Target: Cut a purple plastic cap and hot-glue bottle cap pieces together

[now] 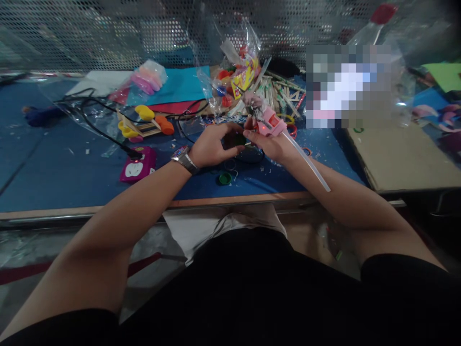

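In the middle of the table my left hand (213,145) has its thumb and fingers curled around a dark green round piece (239,140), which looks like a bottle cap. Close beside it, my right hand (265,144) is closed on a pink glue gun (269,122) with a small red light. A long whitish glue stick (306,161) sticks out of the glue gun and lies over my right forearm. My right fingertips are near the green piece; whether they touch it is unclear. Below my hands a green bottle cap (225,179) lies on the blue table, with a thin glue strand beside it.
Left of my hands are a purple power box (138,165) with a black cable and a small stick cart (144,126) with orange and yellow parts. Behind lie wooden sticks (277,93), plastic bags and blue paper (180,85). Cardboard (406,154) lies at the right.
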`<state>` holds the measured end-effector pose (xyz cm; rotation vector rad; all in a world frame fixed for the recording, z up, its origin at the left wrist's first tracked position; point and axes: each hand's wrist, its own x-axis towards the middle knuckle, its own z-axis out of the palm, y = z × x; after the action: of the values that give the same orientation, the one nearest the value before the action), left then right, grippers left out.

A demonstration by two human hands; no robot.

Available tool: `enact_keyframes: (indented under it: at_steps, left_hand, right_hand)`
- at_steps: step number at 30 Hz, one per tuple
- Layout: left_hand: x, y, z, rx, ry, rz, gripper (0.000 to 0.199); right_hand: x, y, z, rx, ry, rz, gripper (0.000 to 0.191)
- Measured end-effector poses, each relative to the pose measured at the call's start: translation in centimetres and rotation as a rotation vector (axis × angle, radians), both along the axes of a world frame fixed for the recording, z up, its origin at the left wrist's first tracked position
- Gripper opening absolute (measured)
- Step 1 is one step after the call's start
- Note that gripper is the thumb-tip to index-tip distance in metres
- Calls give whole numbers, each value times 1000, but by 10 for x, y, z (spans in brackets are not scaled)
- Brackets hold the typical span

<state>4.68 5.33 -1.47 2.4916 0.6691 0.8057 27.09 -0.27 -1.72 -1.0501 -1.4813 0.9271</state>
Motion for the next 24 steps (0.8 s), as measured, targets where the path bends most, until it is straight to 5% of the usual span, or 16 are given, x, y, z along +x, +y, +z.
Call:
enact_keyframes:
  at_steps: [4,18,24]
  left_hand:
    - [1,-2,0,-36,-45,53,47]
    - [5,-3,-4,-86,-115,113,39]
    - [3,-1,-5,-18,-46,156,58]
  right_hand:
    - [-1,-4,1,162,-131,67,35]
    - [-9,-15,12,120,-110,107,40]
    - [-6,-3,1,127,-50,-9,48]
